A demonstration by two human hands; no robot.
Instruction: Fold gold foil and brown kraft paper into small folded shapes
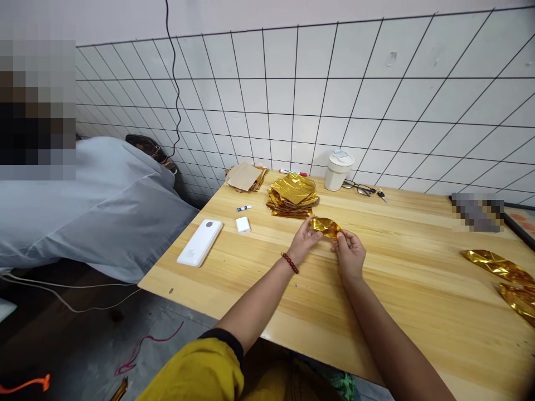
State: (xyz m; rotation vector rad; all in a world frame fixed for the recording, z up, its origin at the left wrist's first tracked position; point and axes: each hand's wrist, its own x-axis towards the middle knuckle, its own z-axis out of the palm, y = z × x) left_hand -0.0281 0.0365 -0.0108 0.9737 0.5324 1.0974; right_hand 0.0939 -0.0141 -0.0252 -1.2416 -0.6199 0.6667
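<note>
Between my two hands, above the middle of the wooden table (401, 312), is a folded piece of shiny gold foil paper (326, 225). My left hand (304, 240) pinches its left end, with the thumb in front. At the right end, my right hand (350, 253) grips it between thumb and fingers. Just behind my left hand lies a stack of gold foil sheets (293, 192). Off to the right, folded gold foil pieces (499, 264) rest on the table.
A white power bank (200, 243), a white charger (243, 224) and a brown paper pile (246, 177) are on the left. Along the tiled wall stand a lidded cup (339, 170), eyeglasses (363, 189) and a marker (293, 172). Another person's grey clothing (96, 206) shows at far left.
</note>
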